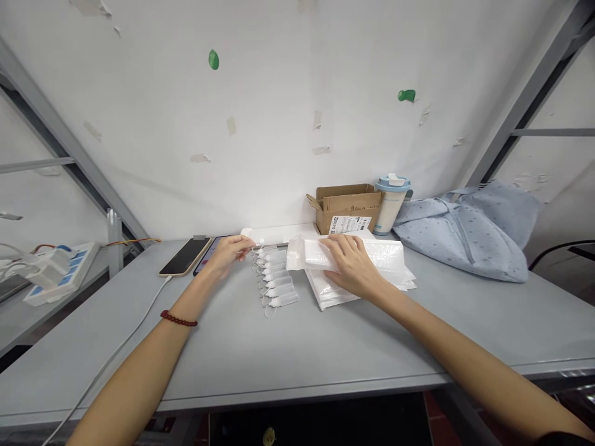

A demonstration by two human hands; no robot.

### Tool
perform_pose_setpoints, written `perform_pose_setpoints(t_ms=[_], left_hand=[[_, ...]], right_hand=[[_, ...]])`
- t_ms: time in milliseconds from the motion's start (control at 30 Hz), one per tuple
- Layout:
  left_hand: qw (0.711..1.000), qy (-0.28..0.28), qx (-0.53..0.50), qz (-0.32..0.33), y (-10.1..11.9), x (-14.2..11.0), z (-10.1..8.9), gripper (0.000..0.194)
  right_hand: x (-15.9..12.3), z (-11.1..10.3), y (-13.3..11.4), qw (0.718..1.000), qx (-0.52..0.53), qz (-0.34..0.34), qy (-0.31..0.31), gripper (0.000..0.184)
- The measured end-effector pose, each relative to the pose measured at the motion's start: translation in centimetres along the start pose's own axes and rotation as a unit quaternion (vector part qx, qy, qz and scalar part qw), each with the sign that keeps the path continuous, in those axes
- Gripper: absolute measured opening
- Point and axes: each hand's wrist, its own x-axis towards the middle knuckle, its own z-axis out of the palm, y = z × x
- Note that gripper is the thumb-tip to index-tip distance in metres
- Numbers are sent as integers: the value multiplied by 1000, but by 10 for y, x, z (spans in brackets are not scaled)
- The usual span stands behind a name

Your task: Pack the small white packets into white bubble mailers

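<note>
Across a stack of bubble wrap bags (330,297) rests my right hand (351,263), its fingers curved over the top clear-and-white bubble wrap bag (379,255) and gripping it. Left of that bag, small clear squeeze bottles (282,291) with white tips and thin loops lie in a row, tips pointing left. My left hand (231,253) is at the far end of this row, thumb and fingers pinched together. What it pinches is too small to make out. Just behind the fingertips lies a flat white packet (283,234).
Two phones lie on the left, a black-screened phone (186,257) with a white cable (125,341) running to the front edge. At the back stand an open cardboard box (348,201) and a blue-lidded cup (390,207). A blue cloth bag (460,235) slumps at the right.
</note>
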Motion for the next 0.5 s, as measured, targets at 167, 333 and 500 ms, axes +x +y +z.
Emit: perform_pose_setpoints(t_ms=[167, 333, 500], left_hand=[[999, -44, -22, -8, 14, -11, 13, 17], [999, -54, 0, 9, 21, -19, 24, 16], [996, -78, 41, 22, 20, -23, 30, 17]], right_hand=[[0, 0, 0, 1000, -9, 5, -8, 50], [0, 1, 1, 1000, -6, 7, -4, 48], [0, 1, 1, 1000, -1, 2, -3, 49]])
